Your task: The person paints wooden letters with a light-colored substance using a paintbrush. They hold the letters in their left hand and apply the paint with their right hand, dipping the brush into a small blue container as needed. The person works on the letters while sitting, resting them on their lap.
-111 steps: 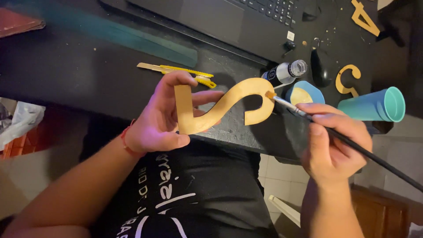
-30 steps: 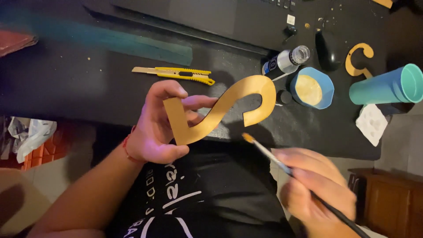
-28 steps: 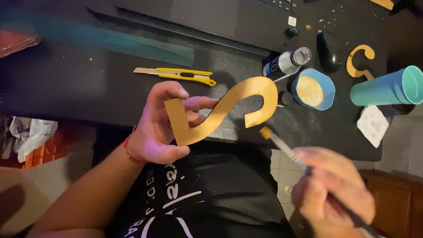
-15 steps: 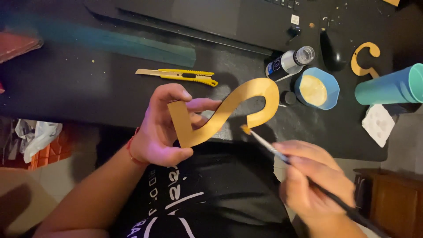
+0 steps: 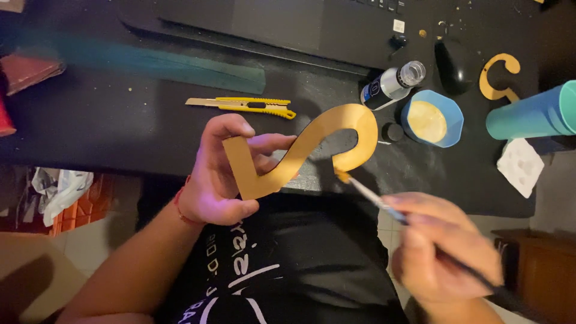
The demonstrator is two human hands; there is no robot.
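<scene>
Fingers of the left hand (image 5: pixel 219 174) are clamped on a gold S-shaped cutout (image 5: pixel 300 153), held above the black desk (image 5: pixel 108 114). A paintbrush (image 5: pixel 372 195), gripped in the right hand (image 5: pixel 444 246), is touched to the cutout's lower hook. Nearly all the visible face appears coated; edge touch-up seems left. A blue paint cup (image 5: pixel 432 119) is kept nearby.

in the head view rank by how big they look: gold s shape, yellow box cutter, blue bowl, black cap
1. gold S shape, though it is held nearer the camera
2. yellow box cutter
3. blue bowl
4. black cap
</scene>
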